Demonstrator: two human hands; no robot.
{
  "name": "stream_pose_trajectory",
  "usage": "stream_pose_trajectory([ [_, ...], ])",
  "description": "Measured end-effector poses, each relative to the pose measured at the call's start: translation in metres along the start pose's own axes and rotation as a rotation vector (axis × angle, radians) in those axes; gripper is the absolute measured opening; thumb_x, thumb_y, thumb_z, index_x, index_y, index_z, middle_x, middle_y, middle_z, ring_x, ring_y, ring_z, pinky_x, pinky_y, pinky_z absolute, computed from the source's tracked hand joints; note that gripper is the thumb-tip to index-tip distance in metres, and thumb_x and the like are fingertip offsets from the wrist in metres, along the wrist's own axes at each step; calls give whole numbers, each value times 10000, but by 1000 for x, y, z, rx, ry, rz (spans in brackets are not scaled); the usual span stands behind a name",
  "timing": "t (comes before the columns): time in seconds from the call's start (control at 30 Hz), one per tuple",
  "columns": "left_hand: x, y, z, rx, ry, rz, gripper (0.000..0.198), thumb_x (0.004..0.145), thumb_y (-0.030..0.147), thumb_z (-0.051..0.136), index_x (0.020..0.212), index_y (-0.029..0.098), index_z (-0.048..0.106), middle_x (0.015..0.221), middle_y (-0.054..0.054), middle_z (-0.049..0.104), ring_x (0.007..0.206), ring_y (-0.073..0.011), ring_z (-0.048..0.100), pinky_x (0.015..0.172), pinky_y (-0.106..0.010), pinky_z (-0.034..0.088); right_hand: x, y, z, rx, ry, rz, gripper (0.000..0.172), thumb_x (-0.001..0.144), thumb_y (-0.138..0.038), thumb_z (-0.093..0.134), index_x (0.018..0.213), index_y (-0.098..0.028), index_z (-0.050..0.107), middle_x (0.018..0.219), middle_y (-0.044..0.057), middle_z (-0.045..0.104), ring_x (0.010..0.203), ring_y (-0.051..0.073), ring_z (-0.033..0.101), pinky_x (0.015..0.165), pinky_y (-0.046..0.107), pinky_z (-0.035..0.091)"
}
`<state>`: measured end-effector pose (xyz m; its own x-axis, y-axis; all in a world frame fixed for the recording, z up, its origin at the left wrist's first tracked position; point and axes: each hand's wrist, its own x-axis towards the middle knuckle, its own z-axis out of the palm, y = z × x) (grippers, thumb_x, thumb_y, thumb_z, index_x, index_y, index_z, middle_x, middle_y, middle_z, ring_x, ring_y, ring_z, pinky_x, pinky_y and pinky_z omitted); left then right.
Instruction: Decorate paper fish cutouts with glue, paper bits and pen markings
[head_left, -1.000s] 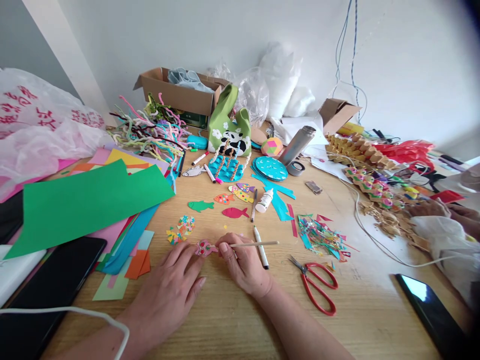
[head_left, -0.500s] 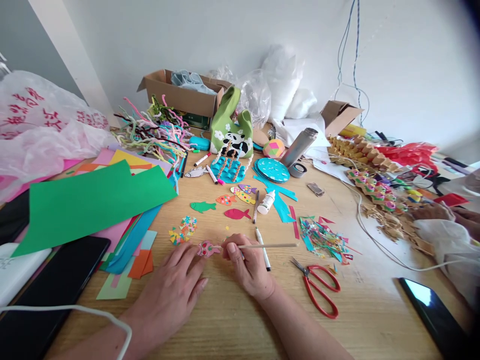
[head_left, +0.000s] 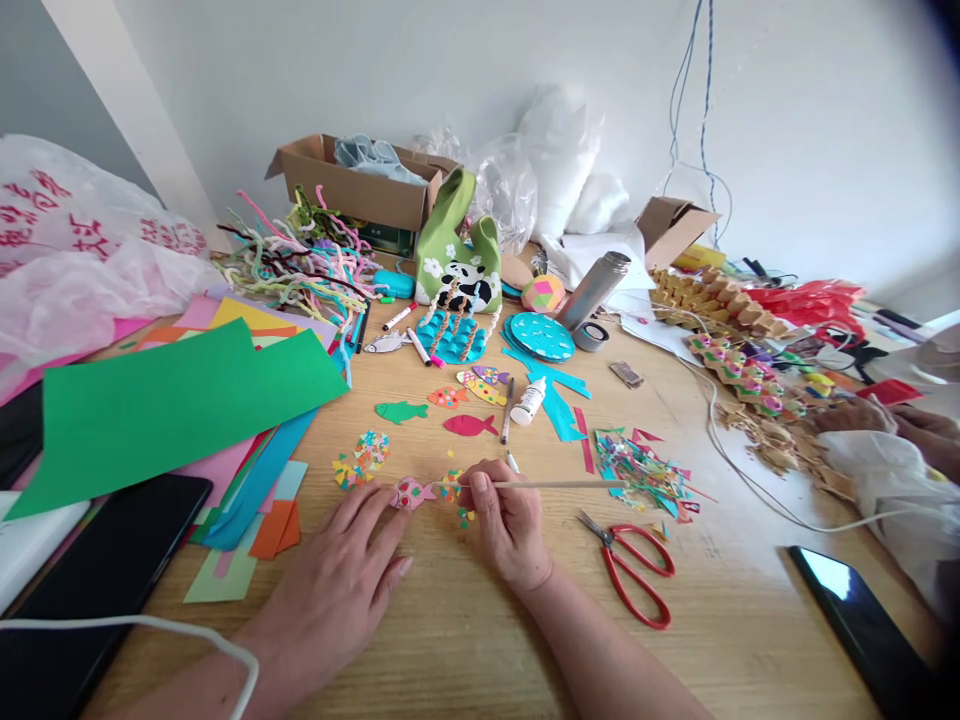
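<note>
A small pink paper fish with coloured spots lies on the wooden table. My left hand rests flat with its fingers stretched out, the fingertips at the fish's left and lower edge. Between the thumb and fingers of my right hand is a thin wooden stick, held nearly level, its tip close to the fish's tail. Small paper bits lie beside and partly under that hand. Farther up are a green paper fish, a dark red fish and a white glue bottle.
Red-handled scissors lie right of my right hand, below a heap of paper scraps. Green paper sheets cover the left side. A phone lies at right, near another person's hands. A white cable crosses my left forearm.
My right hand has drawn a little to the right with the stick, off the fish's tail. Paper bits show where the hand was, and it covers most of the marker. My left hand stays put.
</note>
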<state>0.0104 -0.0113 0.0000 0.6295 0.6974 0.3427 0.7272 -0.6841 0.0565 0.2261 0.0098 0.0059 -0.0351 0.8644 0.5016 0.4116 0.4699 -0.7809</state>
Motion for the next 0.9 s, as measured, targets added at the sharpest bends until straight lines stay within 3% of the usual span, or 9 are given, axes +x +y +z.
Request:
stream_pose_trajectory([
  [0.27,2,-1,-4,-55,27,9,395,973,297,469,1335,164,554,1307,-98,622,1236,-266,531,1035,-438,481,7,9,-7,3,280,136,395,1026,-373,457,724,-180,622,505,-32,560,413,93,512,434,209,390],
  [0.37,4,-1,-6,-123,71,12,272,980,237,452,1199,170,600,1191,-78,657,1180,-237,564,1017,-409,496,10,12,-8,58,342,189,437,1014,-445,464,694,-181,603,479,-35,530,389,91,480,406,210,363],
  [0.43,5,-1,-8,-193,94,8,199,975,151,420,1003,189,613,1023,-47,669,1061,-205,604,971,-381,520,11,13,-8,86,349,214,447,1006,-478,466,696,-183,596,476,-35,523,390,95,473,403,215,358],
  [0.53,6,-1,-11,-309,86,2,262,949,59,387,821,221,550,846,-4,621,886,-171,604,864,-342,546,11,15,-6,101,328,233,431,1004,-484,473,715,-186,590,496,-33,532,408,98,480,420,223,369],
  [0.73,7,0,-11,-444,93,40,244,969,100,457,761,218,505,773,1,597,879,-173,588,786,-308,537,10,18,-5,128,298,254,374,1012,-459,475,808,-179,616,561,-26,569,481,110,538,479,231,423],
  [0.9,7,2,-12,-486,57,36,260,998,187,477,749,207,546,749,-4,590,819,-165,568,733,-302,519,14,13,-5,99,266,252,429,1019,-495,431,873,-167,665,588,-2,606,517,125,577,495,237,462],
])
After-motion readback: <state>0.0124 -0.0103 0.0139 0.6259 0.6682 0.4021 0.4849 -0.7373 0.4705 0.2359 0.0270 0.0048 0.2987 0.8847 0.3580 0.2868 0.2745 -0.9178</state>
